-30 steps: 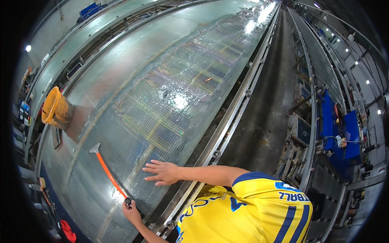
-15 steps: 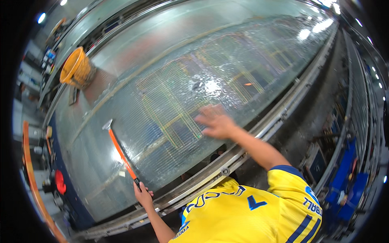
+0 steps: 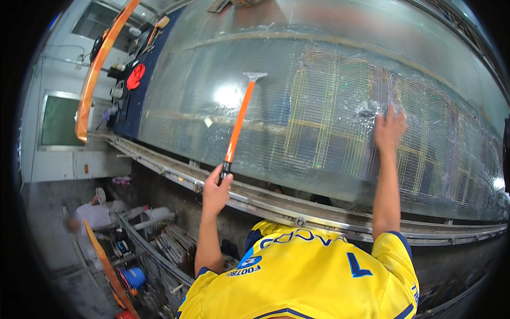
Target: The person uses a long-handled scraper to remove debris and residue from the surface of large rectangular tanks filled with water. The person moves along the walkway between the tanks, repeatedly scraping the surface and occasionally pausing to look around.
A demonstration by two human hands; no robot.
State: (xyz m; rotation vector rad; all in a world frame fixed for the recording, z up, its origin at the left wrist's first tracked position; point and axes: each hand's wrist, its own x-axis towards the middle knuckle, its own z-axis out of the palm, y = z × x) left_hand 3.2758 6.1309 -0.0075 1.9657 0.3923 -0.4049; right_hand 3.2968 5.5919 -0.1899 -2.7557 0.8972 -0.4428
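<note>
My left hand (image 3: 215,191) is closed around the black grip of a long orange-handled scraper (image 3: 241,117). The scraper points away from me, its wide pale head over the wet, glossy table surface (image 3: 180,95). My right hand (image 3: 390,130) reaches far forward with its fingers stretched out and nothing visible in them. It is at or just over a shiny, rippled clear layer, beside a small dark spot (image 3: 366,114). Under this layer runs a grid of thin yellow, green and purple lines (image 3: 326,106). Whether the palm presses down cannot be seen.
A metal rail (image 3: 265,204) edges the table in front of me. A small pale scrap (image 3: 207,122) lies left of the scraper. Beyond the table's left end are an orange beam (image 3: 101,69) and a red cloth (image 3: 136,76). Another person (image 3: 95,215) is at lower left.
The view has swung toward the table's left end. My right hand has reached farther forward over the rippled layer. My left hand keeps the scraper, which now stands more upright in the picture.
</note>
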